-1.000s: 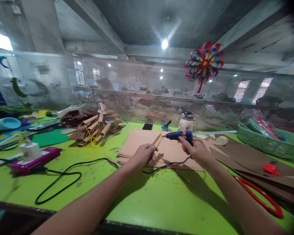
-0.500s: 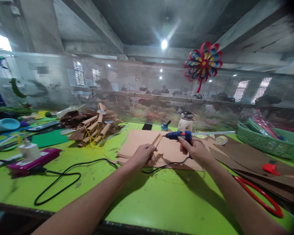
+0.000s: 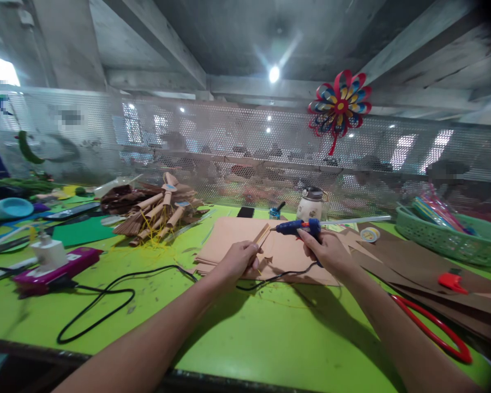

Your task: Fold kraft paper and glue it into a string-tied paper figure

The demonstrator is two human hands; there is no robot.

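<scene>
My left hand (image 3: 241, 259) is closed on a narrow folded strip of tan paper (image 3: 262, 234), which points up and away from me. In my right hand (image 3: 325, 248) is a blue hot glue gun (image 3: 298, 227), with the fingers wrapped round its handle. Its nozzle is at the strip's upper end; whether they touch I cannot tell. A clear glue stick (image 3: 355, 220) juts from the gun's back. Beneath both hands lies a stack of tan paper sheets (image 3: 225, 232). The gun's black cord (image 3: 151, 268) runs left across the green table.
A purple power strip (image 3: 61, 270) with a white plug stands at left. Rolled brown paper pieces with yellow string (image 3: 163, 210) lie behind it. On the right are brown sheets (image 3: 409, 262), red-handled scissors (image 3: 437, 327) and a green basket (image 3: 442, 234). A jar (image 3: 310, 206) stands at the back.
The glue gun has tilted very slightly, its glue stick's far end a little higher. My left hand and the paper strip stay nearly still.
</scene>
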